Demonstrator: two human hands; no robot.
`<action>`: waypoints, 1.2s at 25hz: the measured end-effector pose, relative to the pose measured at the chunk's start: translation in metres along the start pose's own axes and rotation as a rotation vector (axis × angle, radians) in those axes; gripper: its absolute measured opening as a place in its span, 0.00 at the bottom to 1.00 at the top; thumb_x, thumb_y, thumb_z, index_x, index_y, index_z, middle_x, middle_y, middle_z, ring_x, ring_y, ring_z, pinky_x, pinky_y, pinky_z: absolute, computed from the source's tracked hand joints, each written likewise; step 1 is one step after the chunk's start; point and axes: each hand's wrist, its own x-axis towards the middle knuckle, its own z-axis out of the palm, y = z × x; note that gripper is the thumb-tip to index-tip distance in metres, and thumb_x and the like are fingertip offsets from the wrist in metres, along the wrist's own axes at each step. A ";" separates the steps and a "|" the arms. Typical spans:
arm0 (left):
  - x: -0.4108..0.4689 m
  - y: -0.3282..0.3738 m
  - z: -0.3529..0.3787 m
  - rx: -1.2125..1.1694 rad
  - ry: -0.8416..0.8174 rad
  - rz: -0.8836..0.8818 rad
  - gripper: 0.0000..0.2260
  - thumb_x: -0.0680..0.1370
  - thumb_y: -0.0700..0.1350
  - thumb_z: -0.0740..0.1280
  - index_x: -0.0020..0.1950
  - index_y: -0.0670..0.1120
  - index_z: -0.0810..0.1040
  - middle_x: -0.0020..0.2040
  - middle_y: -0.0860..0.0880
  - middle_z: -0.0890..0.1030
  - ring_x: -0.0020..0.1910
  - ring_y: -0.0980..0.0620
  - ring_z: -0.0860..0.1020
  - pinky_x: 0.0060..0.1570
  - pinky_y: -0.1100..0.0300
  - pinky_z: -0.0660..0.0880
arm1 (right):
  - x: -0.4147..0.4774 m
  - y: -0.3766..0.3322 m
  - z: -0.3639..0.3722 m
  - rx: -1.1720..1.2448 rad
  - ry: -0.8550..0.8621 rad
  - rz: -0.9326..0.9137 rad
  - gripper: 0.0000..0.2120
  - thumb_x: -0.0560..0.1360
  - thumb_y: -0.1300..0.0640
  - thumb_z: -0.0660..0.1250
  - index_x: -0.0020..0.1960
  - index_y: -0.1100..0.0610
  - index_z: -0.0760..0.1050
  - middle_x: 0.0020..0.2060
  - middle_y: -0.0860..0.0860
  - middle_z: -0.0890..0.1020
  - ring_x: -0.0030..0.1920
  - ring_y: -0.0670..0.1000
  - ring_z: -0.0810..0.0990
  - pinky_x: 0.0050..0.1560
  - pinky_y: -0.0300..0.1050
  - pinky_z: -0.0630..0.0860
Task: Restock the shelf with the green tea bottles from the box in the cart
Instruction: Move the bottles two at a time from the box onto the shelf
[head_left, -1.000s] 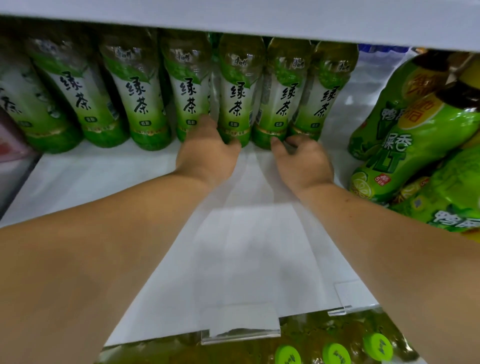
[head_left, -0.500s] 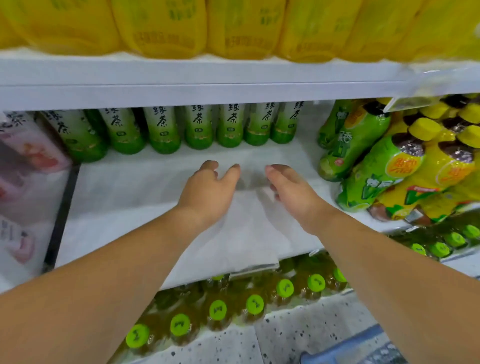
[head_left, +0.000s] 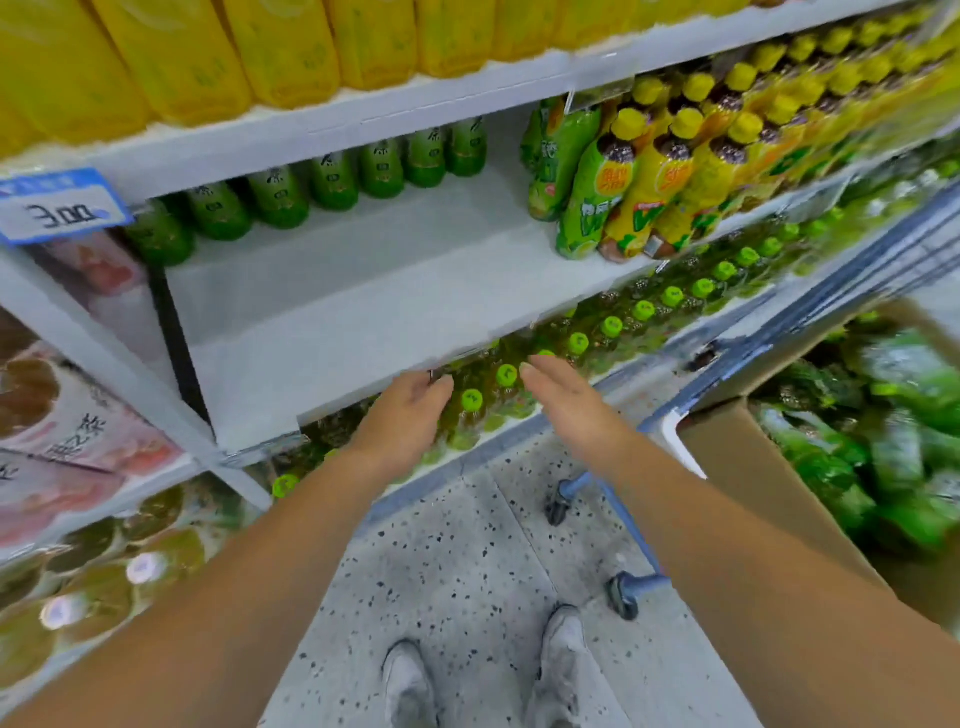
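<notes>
1. At the front edge of the middle shelf (head_left: 363, 312), both hands are empty. The left hand (head_left: 410, 410) and the right hand (head_left: 566, 400) are held flat, with the fingers straight and a little spread, and they hold nothing.
2. Along the back of this shelf stands one row of green tea bottles (head_left: 332, 179), upright and close together. The front part of the shelf is bare, so I judge that much restocking is not yet done.
3. On the person's right side, the cardboard box (head_left: 769, 483) sits in the blue cart (head_left: 644, 551). Inside it lie more green bottles (head_left: 883, 447), but this part is blurred and I cannot tell how they are arranged.
4. Handling, as a judgement: a full bottle is probably rather heavy for its size, and its plastic wall gives a little under pressure. The label film may be smooth and slippery.
5. For this reason it seems better to take each bottle around the body below the shoulder, or at the narrow neck under the cap, with the fingers closed all around.
6. A bottle put down tilted could knock over the row behind it.
</notes>
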 end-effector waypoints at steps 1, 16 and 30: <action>-0.013 -0.002 0.004 0.005 -0.028 -0.018 0.26 0.83 0.59 0.58 0.78 0.49 0.64 0.75 0.52 0.69 0.65 0.52 0.71 0.56 0.58 0.69 | -0.021 0.005 -0.004 0.008 0.011 0.016 0.27 0.83 0.41 0.56 0.80 0.47 0.59 0.77 0.46 0.64 0.75 0.52 0.65 0.60 0.45 0.65; -0.152 0.098 0.214 -0.037 -0.159 -0.035 0.23 0.83 0.57 0.59 0.77 0.51 0.65 0.72 0.53 0.69 0.61 0.57 0.69 0.55 0.57 0.67 | -0.180 0.118 -0.197 0.060 0.177 0.117 0.26 0.84 0.45 0.55 0.80 0.53 0.60 0.77 0.49 0.65 0.75 0.49 0.65 0.73 0.46 0.62; -0.089 0.169 0.420 0.043 -0.269 -0.063 0.28 0.83 0.60 0.58 0.79 0.47 0.61 0.76 0.49 0.68 0.71 0.49 0.70 0.67 0.52 0.68 | -0.154 0.211 -0.407 -0.009 0.159 0.337 0.25 0.84 0.42 0.53 0.78 0.51 0.62 0.75 0.51 0.68 0.74 0.53 0.67 0.73 0.51 0.65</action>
